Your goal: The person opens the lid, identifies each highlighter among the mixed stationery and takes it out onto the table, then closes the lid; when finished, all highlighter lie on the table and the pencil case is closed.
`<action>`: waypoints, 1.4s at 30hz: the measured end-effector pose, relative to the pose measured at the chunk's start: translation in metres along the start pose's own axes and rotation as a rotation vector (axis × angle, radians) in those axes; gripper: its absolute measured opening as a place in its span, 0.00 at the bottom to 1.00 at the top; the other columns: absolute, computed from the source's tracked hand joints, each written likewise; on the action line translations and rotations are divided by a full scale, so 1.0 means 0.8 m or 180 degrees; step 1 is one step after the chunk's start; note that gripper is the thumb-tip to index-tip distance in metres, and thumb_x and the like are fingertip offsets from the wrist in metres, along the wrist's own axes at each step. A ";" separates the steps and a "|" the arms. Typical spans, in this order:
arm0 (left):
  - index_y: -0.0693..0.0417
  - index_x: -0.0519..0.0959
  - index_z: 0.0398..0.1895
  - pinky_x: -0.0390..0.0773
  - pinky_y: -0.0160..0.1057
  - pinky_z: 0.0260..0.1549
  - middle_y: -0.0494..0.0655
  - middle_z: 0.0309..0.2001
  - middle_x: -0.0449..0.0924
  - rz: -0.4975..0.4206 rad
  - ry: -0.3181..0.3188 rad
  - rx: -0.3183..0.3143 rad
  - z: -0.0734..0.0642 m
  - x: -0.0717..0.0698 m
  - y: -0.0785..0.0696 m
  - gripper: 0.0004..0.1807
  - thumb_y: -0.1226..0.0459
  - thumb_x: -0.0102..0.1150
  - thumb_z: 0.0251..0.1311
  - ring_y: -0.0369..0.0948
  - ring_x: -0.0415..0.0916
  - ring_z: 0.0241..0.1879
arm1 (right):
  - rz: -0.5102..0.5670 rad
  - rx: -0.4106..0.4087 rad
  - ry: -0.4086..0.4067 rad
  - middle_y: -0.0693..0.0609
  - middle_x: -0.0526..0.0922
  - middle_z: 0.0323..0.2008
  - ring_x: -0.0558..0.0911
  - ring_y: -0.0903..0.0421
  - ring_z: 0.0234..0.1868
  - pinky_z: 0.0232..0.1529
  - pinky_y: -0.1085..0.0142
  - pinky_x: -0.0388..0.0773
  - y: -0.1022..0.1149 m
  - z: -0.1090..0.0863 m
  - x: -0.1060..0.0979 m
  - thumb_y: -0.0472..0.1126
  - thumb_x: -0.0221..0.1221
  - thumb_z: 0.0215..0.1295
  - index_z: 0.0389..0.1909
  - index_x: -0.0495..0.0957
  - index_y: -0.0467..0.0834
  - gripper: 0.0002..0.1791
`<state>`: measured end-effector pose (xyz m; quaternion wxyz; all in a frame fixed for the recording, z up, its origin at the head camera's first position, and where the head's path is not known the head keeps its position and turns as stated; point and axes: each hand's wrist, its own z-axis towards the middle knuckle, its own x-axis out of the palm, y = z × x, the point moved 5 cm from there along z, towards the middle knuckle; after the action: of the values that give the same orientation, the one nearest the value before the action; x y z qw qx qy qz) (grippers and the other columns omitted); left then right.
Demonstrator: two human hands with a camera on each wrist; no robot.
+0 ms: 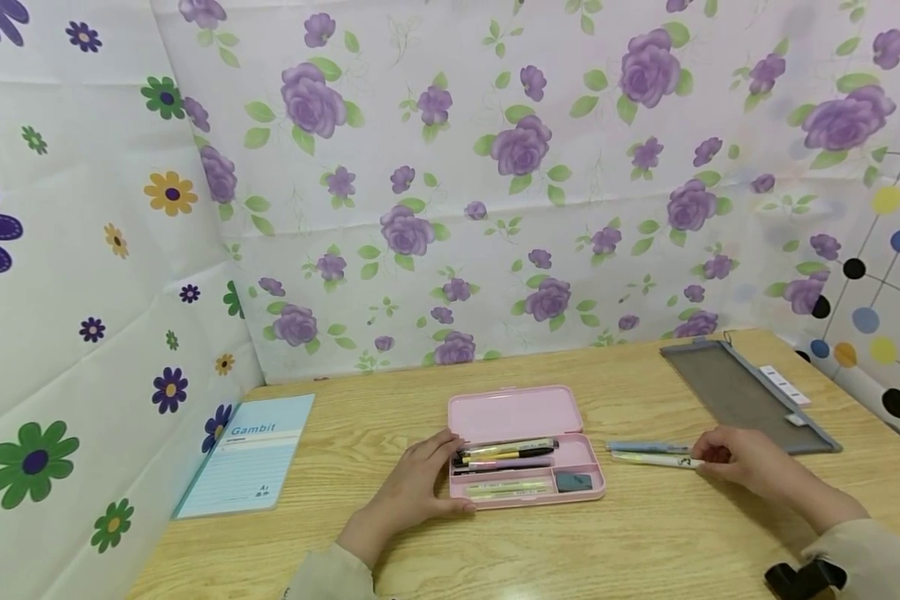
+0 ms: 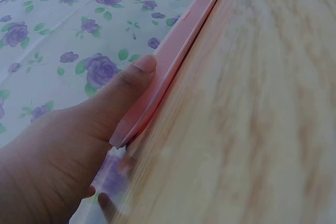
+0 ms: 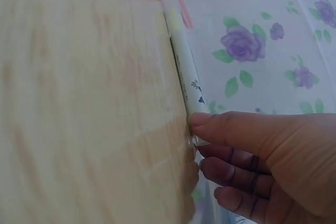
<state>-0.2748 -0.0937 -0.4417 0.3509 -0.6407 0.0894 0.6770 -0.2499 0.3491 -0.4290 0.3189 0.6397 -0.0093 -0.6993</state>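
Observation:
A pink pencil case [image 1: 517,414] lies with its lid folded back, toward the wall. Several pens [image 1: 506,456] fill its long upper compartment, yellowish sticks [image 1: 510,488] lie in the lower one, and a dark eraser [image 1: 573,482] sits at the lower right. My left hand [image 1: 408,482] holds the case's left end, fingers at the back and thumb along the front wall. To the right of the case, my right hand [image 1: 750,462] pinches the near end of a white pen [image 3: 185,66] between thumb and fingers. A blue pen [image 1: 640,447] lies just behind it.
A grey mesh zip pouch [image 1: 735,392] rests at the table's right, a white label strip [image 1: 784,385] beside it. On the left lies a light blue notebook [image 1: 251,458]. Flowered cloth [image 1: 450,250] hangs behind the wooden table [image 1: 375,425].

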 end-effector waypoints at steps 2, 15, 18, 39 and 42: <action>0.46 0.62 0.71 0.61 0.59 0.68 0.48 0.73 0.59 -0.0005 -0.0003 0.0002 0.000 0.000 0.001 0.51 0.31 0.60 0.46 0.52 0.60 0.70 | -0.0009 -0.0004 0.0003 0.66 0.76 0.26 0.68 0.75 0.26 0.25 0.73 0.70 0.000 0.001 0.000 0.41 0.67 0.56 0.31 0.80 0.50 0.05; 0.47 0.62 0.71 0.61 0.56 0.68 0.49 0.73 0.59 0.0019 -0.0012 0.0040 -0.001 -0.003 -0.001 0.51 0.32 0.60 0.46 0.51 0.60 0.71 | -0.0122 0.0189 0.0035 0.65 0.76 0.26 0.70 0.76 0.27 0.26 0.73 0.72 0.004 0.000 -0.004 0.46 0.68 0.55 0.32 0.80 0.51 0.07; 0.47 0.62 0.72 0.61 0.56 0.68 0.49 0.73 0.59 0.0018 0.0001 0.0035 0.000 -0.004 -0.003 0.51 0.32 0.60 0.47 0.51 0.59 0.71 | -0.0114 0.0253 0.0011 0.64 0.77 0.27 0.70 0.75 0.27 0.26 0.73 0.72 0.005 -0.001 -0.008 0.46 0.67 0.56 0.33 0.80 0.50 0.07; 0.47 0.61 0.72 0.59 0.57 0.69 0.48 0.73 0.58 -0.0039 0.0027 -0.0011 -0.001 -0.002 0.001 0.52 0.32 0.61 0.46 0.51 0.58 0.71 | -0.0162 0.0227 0.0042 0.61 0.79 0.30 0.71 0.73 0.29 0.27 0.71 0.72 0.049 0.025 -0.049 0.47 0.63 0.62 0.39 0.81 0.46 0.10; 0.47 0.62 0.72 0.60 0.56 0.69 0.48 0.73 0.58 -0.0018 0.0020 0.0004 -0.001 -0.002 0.000 0.52 0.32 0.61 0.46 0.50 0.59 0.71 | -0.0189 0.0205 0.0070 0.62 0.79 0.30 0.72 0.74 0.29 0.27 0.71 0.72 0.058 0.031 -0.052 0.48 0.63 0.62 0.39 0.81 0.46 0.10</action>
<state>-0.2747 -0.0950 -0.4402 0.3529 -0.6429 0.0891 0.6739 -0.2532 0.3214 -0.3684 0.2773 0.6573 -0.0093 -0.7007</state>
